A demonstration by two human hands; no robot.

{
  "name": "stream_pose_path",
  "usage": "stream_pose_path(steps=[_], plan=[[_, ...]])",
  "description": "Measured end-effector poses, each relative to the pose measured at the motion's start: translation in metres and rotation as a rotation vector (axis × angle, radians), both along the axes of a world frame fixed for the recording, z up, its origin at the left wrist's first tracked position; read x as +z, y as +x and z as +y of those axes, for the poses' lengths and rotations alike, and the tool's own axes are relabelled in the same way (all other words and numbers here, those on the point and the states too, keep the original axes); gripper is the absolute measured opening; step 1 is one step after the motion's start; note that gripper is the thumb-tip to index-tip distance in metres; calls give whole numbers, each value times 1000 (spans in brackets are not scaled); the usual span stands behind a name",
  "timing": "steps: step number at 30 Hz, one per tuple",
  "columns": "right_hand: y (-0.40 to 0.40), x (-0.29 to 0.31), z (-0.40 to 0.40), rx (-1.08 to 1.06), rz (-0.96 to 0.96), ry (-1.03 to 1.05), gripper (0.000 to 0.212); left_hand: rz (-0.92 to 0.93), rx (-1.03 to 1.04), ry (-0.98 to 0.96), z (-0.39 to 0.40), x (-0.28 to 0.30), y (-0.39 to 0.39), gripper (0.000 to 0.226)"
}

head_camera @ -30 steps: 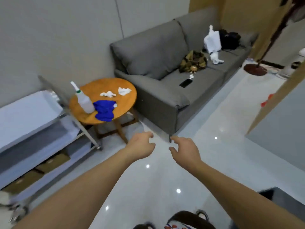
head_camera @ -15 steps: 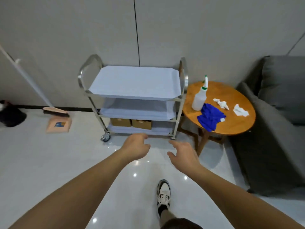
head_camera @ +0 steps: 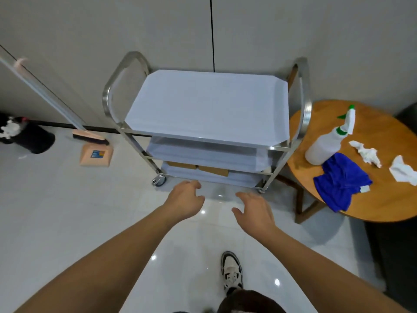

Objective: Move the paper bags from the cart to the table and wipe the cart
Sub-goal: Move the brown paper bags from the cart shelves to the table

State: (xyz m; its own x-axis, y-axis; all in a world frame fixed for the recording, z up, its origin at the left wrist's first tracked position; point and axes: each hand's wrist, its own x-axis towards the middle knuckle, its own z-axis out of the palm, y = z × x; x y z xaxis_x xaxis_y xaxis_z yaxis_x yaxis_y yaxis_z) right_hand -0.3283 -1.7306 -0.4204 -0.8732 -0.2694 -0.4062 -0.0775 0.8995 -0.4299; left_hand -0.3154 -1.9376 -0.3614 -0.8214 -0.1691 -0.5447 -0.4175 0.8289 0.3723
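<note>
A steel three-shelf cart (head_camera: 302,105) stands against the wall. Brown paper bags (head_camera: 213,170) lie on its bottom shelf, mostly hidden by the shelves above. A round wooden table (head_camera: 383,206) stands to the cart's right, with a blue cloth (head_camera: 340,182) and a white spray bottle (head_camera: 325,145) on it. My left hand (head_camera: 186,201) and my right hand (head_camera: 253,211) reach forward over the floor just in front of the cart's bottom shelf. Both have loosely curled fingers and hold nothing.
Crumpled white tissues (head_camera: 366,153) lie on the table. A broom (head_camera: 89,136) leans on the wall at the left with a dustpan (head_camera: 97,155) and a black bin (head_camera: 33,138). A dark sofa edge (head_camera: 392,256) is at the right. My shoe (head_camera: 231,271) is on the glossy floor.
My view swung from the sofa to the cart, and I have come closer to it. Both hands stay out in front, empty.
</note>
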Motion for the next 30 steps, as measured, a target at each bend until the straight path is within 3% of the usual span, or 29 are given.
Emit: stream_pose_path(steps=[6, 14, 23, 27, 30], plan=[[-48, -60, -2, -140, -81, -35, 54, -48, -76, 11, 4, -74, -65, 42], [-103, -248, -1, -263, -55, -15, 51, -89, -49, 132, 21, -290, -120, 41], [-172, -471, -1, -218, 125, 75, 50, 82, -67, 162, 26, -517, -185, 39], [-217, -533, -3, -207, 274, 119, 49, 215, -128, 161, 33, -575, -216, 37], [-248, -554, -3, -201, 341, 204, 44, 264, -63, 239, 38, -600, -241, 22]])
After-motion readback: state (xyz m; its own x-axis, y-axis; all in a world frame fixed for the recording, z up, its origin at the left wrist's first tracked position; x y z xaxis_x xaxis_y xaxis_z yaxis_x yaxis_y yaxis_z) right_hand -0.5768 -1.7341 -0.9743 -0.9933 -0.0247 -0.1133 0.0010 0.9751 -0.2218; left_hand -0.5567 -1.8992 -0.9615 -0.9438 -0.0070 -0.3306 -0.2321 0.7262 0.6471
